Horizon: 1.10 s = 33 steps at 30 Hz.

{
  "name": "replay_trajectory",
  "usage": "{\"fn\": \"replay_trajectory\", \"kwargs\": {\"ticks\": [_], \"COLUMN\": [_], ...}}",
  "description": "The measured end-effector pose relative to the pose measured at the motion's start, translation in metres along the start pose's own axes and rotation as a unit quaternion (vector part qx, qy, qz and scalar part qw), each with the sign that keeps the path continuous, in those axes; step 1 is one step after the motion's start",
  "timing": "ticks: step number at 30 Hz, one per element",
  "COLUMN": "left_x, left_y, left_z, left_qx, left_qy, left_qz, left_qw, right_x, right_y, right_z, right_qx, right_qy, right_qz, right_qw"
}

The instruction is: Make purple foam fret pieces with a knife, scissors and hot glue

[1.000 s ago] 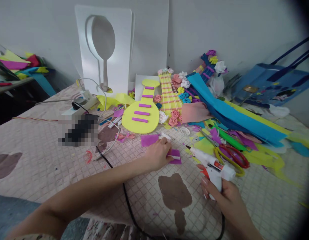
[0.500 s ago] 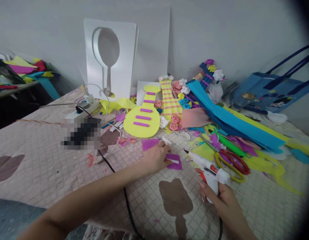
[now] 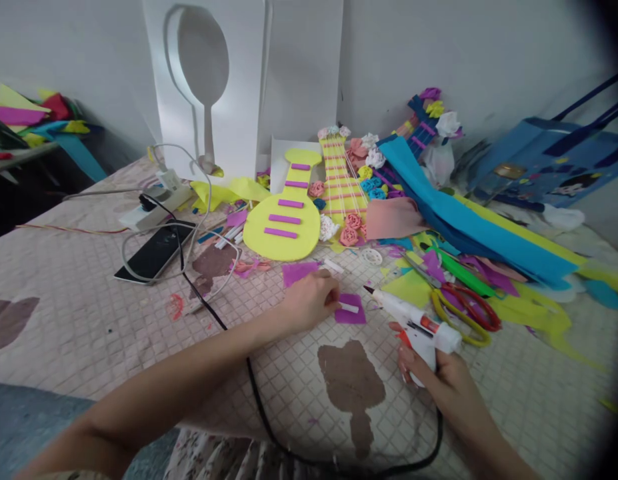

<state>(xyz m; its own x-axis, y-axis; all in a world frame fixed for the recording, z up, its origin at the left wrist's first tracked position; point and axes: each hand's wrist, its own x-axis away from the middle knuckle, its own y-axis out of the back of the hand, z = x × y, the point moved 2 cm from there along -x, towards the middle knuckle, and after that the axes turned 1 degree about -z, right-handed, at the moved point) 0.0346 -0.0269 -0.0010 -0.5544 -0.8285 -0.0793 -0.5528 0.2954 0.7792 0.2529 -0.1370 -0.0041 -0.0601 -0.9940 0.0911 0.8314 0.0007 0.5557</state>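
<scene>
My left hand [image 3: 313, 300] pinches one end of a small white strip [image 3: 349, 307], which lies over a purple paper piece [image 3: 356, 318] on the table. Another purple piece [image 3: 297, 273] is just beyond that hand, with a short white piece [image 3: 333, 266] beside it. My right hand [image 3: 429, 373] is wrapped round a white glue gun [image 3: 409, 313], its dark nozzle pointing left toward the purple piece. Behind them, a yellow guitar-shaped cutout [image 3: 283, 243] with purple bars leans against a white board. A second yellow one [image 3: 339, 180] bears strings and paper roses.
A phone [image 3: 156, 252] and a power strip [image 3: 151, 210] with cables lie at the left. Scissors [image 3: 463, 313] and blue strips [image 3: 469, 233] lie at the right. A black cord [image 3: 259, 407] loops along the front. A blue bag [image 3: 549, 160] stands at the back right.
The view has tilted down and closer. My left hand now holds the white strip at its end, partly raised off the purple piece. The glue gun stays in my right hand.
</scene>
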Motion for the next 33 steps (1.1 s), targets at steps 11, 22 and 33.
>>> {"fn": "replay_trajectory", "kwargs": {"ticks": [11,22,33], "left_x": [0.001,0.004,0.006], "left_y": [-0.002,-0.002,-0.002], "left_z": [-0.005,-0.013,-0.013], "left_qx": [0.055,-0.004,-0.007], "left_qy": [0.031,0.041,0.047], "left_qz": [0.003,0.030,0.047], "left_qw": [0.998,0.999,0.998], "right_x": [0.021,0.030,0.030], "right_y": [0.010,0.007,0.006], "right_z": [-0.007,0.001,0.005], "right_qx": [0.080,0.142,0.123], "right_qy": [0.036,0.102,0.068], "right_qz": [0.024,0.017,0.003], "right_qw": [0.996,0.985,0.990]}}
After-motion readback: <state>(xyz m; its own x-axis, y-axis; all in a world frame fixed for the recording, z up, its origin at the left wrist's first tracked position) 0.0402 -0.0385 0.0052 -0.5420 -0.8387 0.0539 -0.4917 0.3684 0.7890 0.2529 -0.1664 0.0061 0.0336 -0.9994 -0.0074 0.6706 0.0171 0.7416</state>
